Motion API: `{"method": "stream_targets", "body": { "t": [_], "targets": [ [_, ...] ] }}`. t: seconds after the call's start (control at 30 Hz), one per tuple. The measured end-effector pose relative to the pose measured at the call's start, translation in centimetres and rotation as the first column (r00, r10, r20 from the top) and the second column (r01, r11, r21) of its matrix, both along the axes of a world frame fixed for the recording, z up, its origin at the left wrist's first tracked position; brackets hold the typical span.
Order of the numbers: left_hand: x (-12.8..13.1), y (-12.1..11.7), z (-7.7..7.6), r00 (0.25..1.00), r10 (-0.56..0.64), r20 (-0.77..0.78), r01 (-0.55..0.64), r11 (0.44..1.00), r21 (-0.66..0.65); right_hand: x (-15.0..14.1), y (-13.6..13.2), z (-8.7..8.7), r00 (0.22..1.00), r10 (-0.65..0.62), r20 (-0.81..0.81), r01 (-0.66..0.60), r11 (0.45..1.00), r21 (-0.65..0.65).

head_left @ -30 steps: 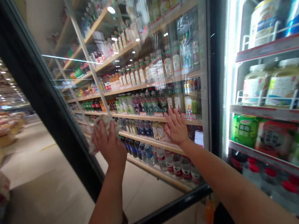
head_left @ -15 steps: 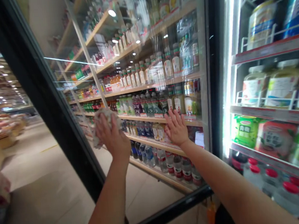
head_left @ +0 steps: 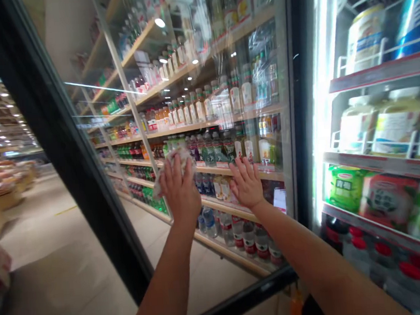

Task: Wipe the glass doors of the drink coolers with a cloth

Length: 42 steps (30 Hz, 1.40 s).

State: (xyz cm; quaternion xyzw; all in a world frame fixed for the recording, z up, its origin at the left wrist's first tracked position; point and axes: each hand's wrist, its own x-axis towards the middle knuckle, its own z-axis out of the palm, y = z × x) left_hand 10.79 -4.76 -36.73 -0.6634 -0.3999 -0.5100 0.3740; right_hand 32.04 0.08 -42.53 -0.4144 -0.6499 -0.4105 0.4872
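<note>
Under my left hand [head_left: 179,191] is a crumpled pale cloth [head_left: 183,155], pressed against the glass door [head_left: 206,104] of the drinks fridge. Its fingers lie over the cloth, whose edges show past the fingertips and to the left. My right hand [head_left: 247,182] rests on the same pane with nothing in it, palm to the glass and fingers spread. The door stands swung out, its black frame [head_left: 59,135] slanting down the left side. Some streaks and reflections show on the pane.
Lit fridge shelves [head_left: 385,160] on the right hold cans, bottles and packs, with red-capped bottles [head_left: 410,272] at the bottom. Through the glass are wooden shelves [head_left: 218,171] of bottled drinks. Tiled floor [head_left: 38,239] and blurred store displays [head_left: 4,178] lie on the left.
My left hand has slid the cloth rightward across the glass, closer to my right hand. The right hand stays in nearly the same spot.
</note>
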Motion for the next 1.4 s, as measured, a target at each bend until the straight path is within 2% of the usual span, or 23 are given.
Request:
{"method": "stream_targets", "body": {
  "t": [0.1,0.17,0.23,0.37,0.4,0.43,0.5,0.6,0.63,0.67,0.7,0.73,0.87,0.9,0.93,1.0,1.1,1.13,1.17,1.2,1.23,1.33,1.4],
  "targets": [
    [1.3,-0.6,-5.2,0.992,-0.034,-0.120,0.033,0.999,-0.011,0.1,0.1,-0.1,1.000,0.002,-0.007,-0.002,1.000,-0.001],
    [1.5,-0.6,-7.2,0.982,-0.055,-0.180,0.052,0.998,-0.021,0.2,0.1,-0.2,1.000,0.002,-0.006,-0.002,1.000,0.004],
    [1.1,-0.4,-6.2,0.982,-0.054,-0.183,0.050,0.998,-0.023,0.2,0.1,-0.1,1.000,0.002,-0.006,-0.002,1.000,0.013],
    [-0.2,0.2,-0.2,0.999,-0.001,-0.054,0.000,1.000,-0.024,0.1,0.0,0.0,1.000,0.002,-0.011,-0.002,0.999,0.034],
    [-0.2,0.1,0.4,1.000,0.013,-0.016,-0.014,1.000,-0.024,0.0,0.0,0.1,1.000,0.003,-0.009,-0.003,0.999,0.038],
    [-0.1,0.0,0.3,1.000,0.018,0.008,-0.018,1.000,-0.020,0.0,0.0,0.1,1.000,0.005,-0.007,-0.004,0.999,0.042],
    [0.7,-0.5,-2.1,1.000,-0.002,0.005,0.002,1.000,-0.001,0.1,0.0,0.1,1.000,0.006,-0.005,-0.006,0.999,0.051],
    [2.2,-1.4,-7.4,0.988,-0.077,-0.132,0.076,0.997,-0.014,0.2,0.1,0.0,1.000,0.007,-0.005,-0.006,0.998,0.059],
    [2.4,-1.5,-8.5,0.982,-0.090,-0.168,0.087,0.996,-0.024,0.2,0.1,0.0,1.000,0.006,-0.005,-0.006,0.998,0.061],
    [2.5,-1.4,-8.7,0.977,-0.094,-0.190,0.090,0.995,-0.032,0.2,0.1,0.0,1.000,0.006,-0.003,-0.005,0.998,0.062],
    [2.4,-1.2,-8.2,0.976,-0.093,-0.199,0.088,0.995,-0.036,0.2,0.1,0.0,1.000,0.006,-0.002,-0.005,0.998,0.064],
    [2.1,-0.9,-6.9,0.977,-0.086,-0.194,0.081,0.996,-0.035,0.2,0.1,0.0,1.000,0.006,-0.001,-0.006,0.998,0.066],
    [0.1,0.4,0.4,0.997,-0.025,-0.068,0.025,1.000,0.005,0.2,0.0,0.0,1.000,0.011,0.000,-0.011,0.997,0.072],
    [-0.2,0.4,1.1,1.000,-0.014,-0.024,0.014,1.000,0.015,0.2,0.0,0.0,1.000,0.013,0.000,-0.012,0.997,0.073],
    [-0.4,0.3,1.1,1.000,-0.009,0.024,0.009,1.000,0.017,0.2,0.0,0.0,1.000,0.014,0.000,-0.014,0.997,0.074],
    [-0.2,-0.5,-1.6,0.995,-0.018,0.097,0.018,1.000,0.004,0.3,0.0,0.0,1.000,0.018,-0.001,-0.018,0.997,0.079],
    [0.6,-2.0,-7.9,0.994,-0.042,0.101,0.046,0.999,-0.029,0.4,0.0,0.0,1.000,0.014,0.003,-0.014,0.997,0.082],
    [0.7,-2.3,-9.3,0.996,-0.052,0.079,0.055,0.997,-0.045,0.4,0.0,-0.1,1.000,0.011,0.006,-0.011,0.997,0.079],
    [0.7,-2.4,-9.9,0.996,-0.057,0.068,0.060,0.997,-0.047,0.4,0.0,-0.1,1.000,0.008,0.009,-0.009,0.997,0.074],
    [0.4,-2.3,-9.5,0.996,-0.054,0.071,0.058,0.997,-0.047,0.4,0.1,-0.1,1.000,0.007,0.010,-0.007,0.998,0.068],
    [-0.1,-2.0,-8.4,0.995,-0.046,0.086,0.049,0.998,-0.042,0.5,0.1,-0.1,1.000,0.007,0.009,-0.007,0.998,0.065],
    [-1.7,-0.7,-2.8,0.984,-0.011,0.178,0.012,1.000,-0.005,0.5,0.1,-0.1,1.000,0.008,0.006,-0.008,0.998,0.070],
    [-1.7,-0.1,-0.7,0.979,-0.013,0.205,0.013,1.000,0.001,0.5,0.0,-0.1,1.000,0.006,0.010,-0.006,0.998,0.067]
  ]
}}
